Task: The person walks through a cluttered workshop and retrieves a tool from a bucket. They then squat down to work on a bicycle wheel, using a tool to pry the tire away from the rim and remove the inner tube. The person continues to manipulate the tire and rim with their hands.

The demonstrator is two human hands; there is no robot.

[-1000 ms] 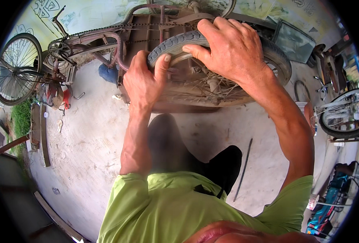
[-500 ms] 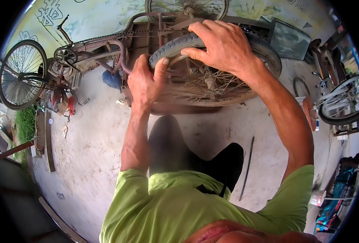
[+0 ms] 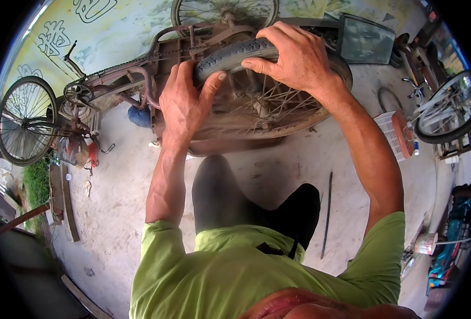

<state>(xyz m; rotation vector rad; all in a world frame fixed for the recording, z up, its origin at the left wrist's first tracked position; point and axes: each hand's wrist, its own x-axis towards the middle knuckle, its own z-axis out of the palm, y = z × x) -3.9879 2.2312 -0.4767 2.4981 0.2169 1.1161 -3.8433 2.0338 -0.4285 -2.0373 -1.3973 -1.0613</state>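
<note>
A spoked wheel with a black treaded tire (image 3: 232, 59) lies tilted in front of me, on a rusty cycle frame (image 3: 155, 80) turned on its side. My left hand (image 3: 185, 98) grips the tire's left part, thumb on the near side and fingers over the outer edge. Farther right, my right hand (image 3: 299, 58) clasps the tire's upper part, its thumb toward the spokes and its fingers over the tread. The rim and spokes (image 3: 278, 103) show below my hands. What lies under my palms is hidden.
A second wheel (image 3: 225, 13) stands behind, against the painted wall. At the left is another wheel (image 3: 27, 121) near the crank and chain. A framed glass pane (image 3: 365, 40), a basket (image 3: 392, 135) and a bicycle wheel (image 3: 448, 109) stand right. A thin dark rod (image 3: 327, 215) lies on the floor.
Both hands stay on the tire. My left thumb has shifted slightly away from the tire's side. The whole view has swung a little, so the surroundings sit differently.
</note>
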